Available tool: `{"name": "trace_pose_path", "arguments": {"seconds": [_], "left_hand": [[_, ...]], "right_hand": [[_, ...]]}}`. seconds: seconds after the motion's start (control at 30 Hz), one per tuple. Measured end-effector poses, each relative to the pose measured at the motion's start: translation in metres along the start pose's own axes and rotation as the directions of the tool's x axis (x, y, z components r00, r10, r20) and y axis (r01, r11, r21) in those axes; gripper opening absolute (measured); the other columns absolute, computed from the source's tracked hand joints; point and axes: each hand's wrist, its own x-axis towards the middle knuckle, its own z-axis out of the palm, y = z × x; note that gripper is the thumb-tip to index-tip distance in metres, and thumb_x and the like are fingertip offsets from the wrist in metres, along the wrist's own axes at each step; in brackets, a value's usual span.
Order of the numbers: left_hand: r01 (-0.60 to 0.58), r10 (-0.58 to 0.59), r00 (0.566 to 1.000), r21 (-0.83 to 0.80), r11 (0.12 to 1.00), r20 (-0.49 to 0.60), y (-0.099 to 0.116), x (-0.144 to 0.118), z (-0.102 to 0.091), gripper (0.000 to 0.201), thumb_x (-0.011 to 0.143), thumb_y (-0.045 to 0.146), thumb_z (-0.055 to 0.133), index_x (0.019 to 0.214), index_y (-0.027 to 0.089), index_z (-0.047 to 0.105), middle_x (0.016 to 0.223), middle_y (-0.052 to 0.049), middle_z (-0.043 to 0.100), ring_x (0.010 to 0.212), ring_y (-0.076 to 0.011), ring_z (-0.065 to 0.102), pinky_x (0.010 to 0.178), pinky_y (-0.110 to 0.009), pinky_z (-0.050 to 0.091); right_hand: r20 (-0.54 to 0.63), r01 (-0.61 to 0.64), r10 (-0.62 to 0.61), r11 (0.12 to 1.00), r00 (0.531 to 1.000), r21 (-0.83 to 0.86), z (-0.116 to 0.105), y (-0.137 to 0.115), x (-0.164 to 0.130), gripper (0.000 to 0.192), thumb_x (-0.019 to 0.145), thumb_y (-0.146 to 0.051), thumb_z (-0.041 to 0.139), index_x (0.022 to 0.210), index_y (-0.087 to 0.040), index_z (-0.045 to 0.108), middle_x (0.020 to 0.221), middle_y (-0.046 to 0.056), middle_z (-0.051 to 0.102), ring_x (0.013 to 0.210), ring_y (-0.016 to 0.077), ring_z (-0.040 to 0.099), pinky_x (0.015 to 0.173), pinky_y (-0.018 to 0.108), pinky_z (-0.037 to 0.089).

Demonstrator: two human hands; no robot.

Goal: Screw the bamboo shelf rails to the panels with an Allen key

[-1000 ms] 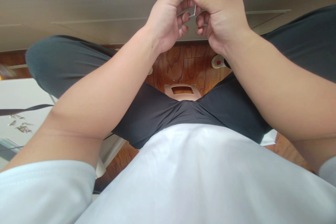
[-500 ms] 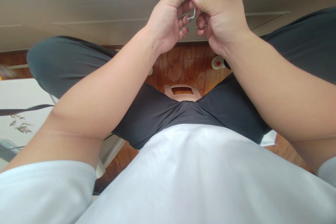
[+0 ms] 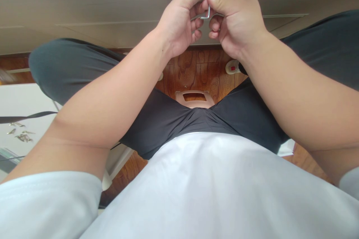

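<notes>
against the wooden panel (image 3: 112,26), left hand (image 3: 179,26) and right hand (image 3: 238,22), fingers pinching a hex key (image 3: 208,12)

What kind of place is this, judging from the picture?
Probably a room in a home during furniture assembly: a wooden floor, a large wooden panel, loose metal fittings, and both hands pinching a hex key.

Both hands meet at the far edge of the scene, against a brown wooden panel (image 3: 112,18). The left hand (image 3: 179,22) and right hand (image 3: 238,18) pinch a small bent metal hex key (image 3: 208,12) between thumbs and fingertips, its long arm upright. Below lie dark-trousered legs and a reddish wood floor (image 3: 196,67).
</notes>
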Motion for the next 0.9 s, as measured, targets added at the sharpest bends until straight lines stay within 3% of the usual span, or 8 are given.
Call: {"name": "trace_pose_path", "arguments": {"seconds": [0.07, 0.13, 0.37, 0.67, 0.9], "left_hand": [[-0.102, 0.091, 0.993, 0.146, 0.984, 0.081, -0.0008, 0.0038, -0.0050, 0.027, 0.077, 0.043, 0.081, 0.085, 0.020, 0.069, 0.074, 0.007, 0.060, 0.056, -0.0057, 0.042, 0.046, -0.018, 0.027], [-0.143, 0.126, 0.988, 0.197, 0.970, 0.094, -0.0014, 0.0059, -0.0080, 0.030, 0.077, 0.047, 0.080, 0.088, 0.021, 0.070, 0.074, 0.006, 0.059, 0.056, -0.0060, 0.044, 0.046, -0.018, 0.029], [-0.158, 0.135, 0.985, 0.234, 0.959, 0.109, -0.0015, 0.0023, -0.0050, 0.037, 0.079, 0.054, 0.077, 0.082, 0.018, 0.066, 0.074, 0.003, 0.058, 0.065, -0.0116, 0.059, 0.050, -0.022, 0.030], [-0.165, 0.148, 0.985, 0.231, 0.959, 0.087, -0.0007, 0.0065, -0.0081, 0.042, 0.075, 0.053, 0.081, 0.075, 0.016, 0.062, 0.068, 0.004, 0.052, 0.060, -0.0105, 0.059, 0.050, -0.021, 0.031], [-0.166, 0.141, 0.983, 0.238, 0.957, 0.120, -0.0007, 0.0041, -0.0052, 0.034, 0.084, 0.047, 0.073, 0.076, 0.017, 0.059, 0.066, 0.004, 0.049, 0.058, -0.0127, 0.059, 0.050, -0.023, 0.032]], "right_hand": [[0.027, -0.013, 0.013, 1.000, 1.000, 0.019, -0.0008, 0.0011, 0.0006, 0.026, 0.064, -0.051, 0.083, 0.065, -0.028, 0.071, 0.088, 0.005, 0.065, 0.053, 0.0127, 0.040, 0.048, 0.035, 0.022], [0.045, -0.021, 0.019, 0.999, 0.999, 0.041, -0.0007, 0.0020, 0.0009, 0.028, 0.063, -0.052, 0.084, 0.065, -0.028, 0.071, 0.088, 0.005, 0.064, 0.053, 0.0129, 0.039, 0.049, 0.035, 0.021], [0.118, -0.052, 0.044, 0.996, 0.992, 0.070, 0.0004, 0.0012, 0.0017, 0.032, 0.059, -0.056, 0.085, 0.067, -0.029, 0.071, 0.081, 0.005, 0.059, 0.057, 0.0142, 0.036, 0.052, 0.033, 0.024], [0.195, -0.164, 0.135, 0.977, 0.971, 0.140, -0.0025, -0.0022, 0.0039, 0.022, 0.064, -0.043, 0.088, 0.070, -0.029, 0.071, 0.085, 0.004, 0.058, 0.060, 0.0132, 0.037, 0.052, 0.032, 0.026], [0.194, -0.158, 0.128, 0.977, 0.973, 0.145, -0.0011, -0.0010, 0.0032, 0.029, 0.058, -0.052, 0.088, 0.068, -0.030, 0.072, 0.089, 0.004, 0.062, 0.062, 0.0141, 0.042, 0.052, 0.032, 0.028]]}}
